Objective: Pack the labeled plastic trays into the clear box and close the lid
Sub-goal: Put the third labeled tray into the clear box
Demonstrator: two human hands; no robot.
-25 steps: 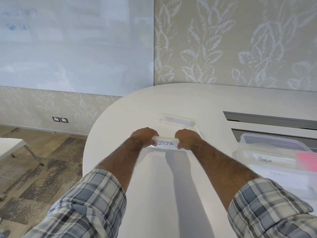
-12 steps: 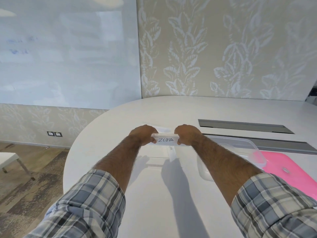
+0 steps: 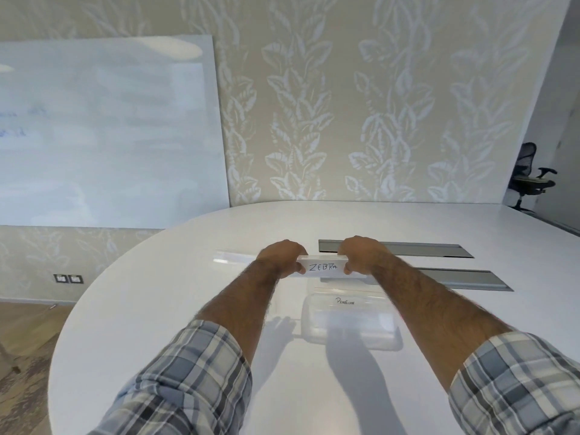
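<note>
I hold a clear plastic tray labeled ZEBRA (image 3: 323, 267) in the air above the white table (image 3: 157, 309). My left hand (image 3: 282, 257) grips its left end and my right hand (image 3: 361, 254) grips its right end. Right below it, on the table, stands the clear box (image 3: 348, 321) with a tray labeled PENGUIN (image 3: 344, 301) inside; my right forearm covers the box's right side. Another clear tray (image 3: 233, 257) lies flat on the table to the left of my left hand.
Two grey cable slots (image 3: 408, 248) (image 3: 464, 279) are set into the table behind the box. A whiteboard (image 3: 103, 133) hangs on the left wall. An office chair (image 3: 530, 177) stands at the far right. The table's rounded edge curves at left.
Both hands carried the ZEBRA tray to the right and up, from the table's left part to above the clear box. The view swung right; the pink lid has left the frame.
</note>
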